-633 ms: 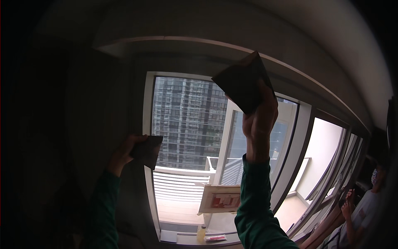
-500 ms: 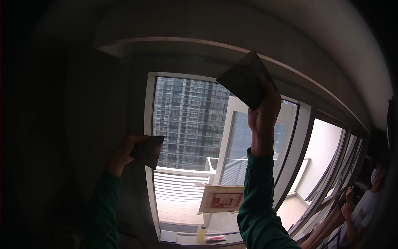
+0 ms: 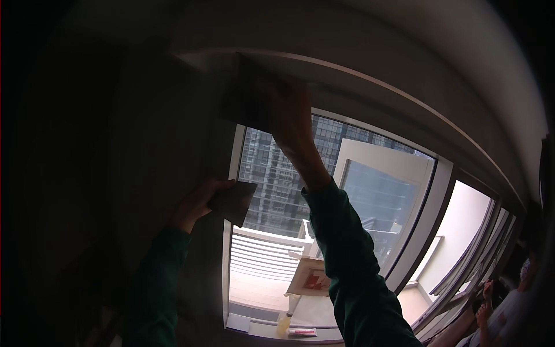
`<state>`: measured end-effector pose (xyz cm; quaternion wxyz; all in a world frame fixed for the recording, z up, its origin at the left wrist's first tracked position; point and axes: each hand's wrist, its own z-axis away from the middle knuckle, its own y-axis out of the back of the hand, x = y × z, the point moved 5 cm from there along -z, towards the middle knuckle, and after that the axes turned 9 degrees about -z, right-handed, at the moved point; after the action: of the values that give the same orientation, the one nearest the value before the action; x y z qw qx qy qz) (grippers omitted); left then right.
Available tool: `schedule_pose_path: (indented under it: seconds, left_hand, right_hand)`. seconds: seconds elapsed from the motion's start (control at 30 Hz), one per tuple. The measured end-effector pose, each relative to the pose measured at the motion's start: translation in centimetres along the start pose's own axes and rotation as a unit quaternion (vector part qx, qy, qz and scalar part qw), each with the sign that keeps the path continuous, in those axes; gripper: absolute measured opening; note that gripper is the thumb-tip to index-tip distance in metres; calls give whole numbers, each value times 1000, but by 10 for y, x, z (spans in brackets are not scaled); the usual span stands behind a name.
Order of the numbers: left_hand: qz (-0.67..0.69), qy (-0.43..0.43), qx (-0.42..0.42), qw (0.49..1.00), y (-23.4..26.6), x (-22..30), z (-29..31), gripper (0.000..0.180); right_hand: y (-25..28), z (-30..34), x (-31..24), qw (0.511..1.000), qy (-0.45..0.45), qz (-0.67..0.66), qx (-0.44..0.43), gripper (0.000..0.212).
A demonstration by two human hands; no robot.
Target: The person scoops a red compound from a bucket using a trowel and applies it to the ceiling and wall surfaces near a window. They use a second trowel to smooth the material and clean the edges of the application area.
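My right hand (image 3: pixel 296 124) is raised high and holds a dark, flat, squarish plate (image 3: pixel 250 95) near the upper left corner above the window. Shadow hides its exact kind and whether it touches the wall. Lower and further left, my left hand (image 3: pixel 195 203) grips a smaller dark flat plate (image 3: pixel 238 203) by its left side, thumb along the top edge. This plate overlaps the left part of the window frame in view. Green sleeves cover both forearms.
The large window (image 3: pixel 277 168) faces a tall building. On its sill (image 3: pixel 260 331) are a white box (image 3: pixel 237 322), a yellowish bottle (image 3: pixel 282 325) and a white-and-red tube (image 3: pixel 302 332). A framed picture (image 3: pixel 309 277) stands nearby. At right, beside grey curtains (image 3: pixel 468 248), is another person (image 3: pixel 503 312).
My right hand has swung left and slightly up with its plate, from over the window to the dark wall corner. The view has turned somewhat left; my left hand keeps its plate.
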<state>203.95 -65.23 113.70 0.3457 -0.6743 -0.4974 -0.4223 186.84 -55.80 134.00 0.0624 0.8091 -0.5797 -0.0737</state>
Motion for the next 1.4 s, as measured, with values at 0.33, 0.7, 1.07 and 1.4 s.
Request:
schedule_pose_path:
  seconds: [0.33,0.7,1.07,1.4]
  left_hand:
    - [219,-11,10,976,-38,-14,10,27]
    - [262,0,124,957,-167,-74,55,33]
    - [141,-35,258,955,-210,-60,62,27]
    - [-193,-124,419,879,-271,-35,94,22]
  right_hand:
    - [101,197,-55,944,-245,29,221,39]
    - [77,295,-38,905,-344,-118,221,45]
    - [165,331,-83,939,-254,232,-9,41]
    - [175,316,-80,936,-122,290,-161,55]
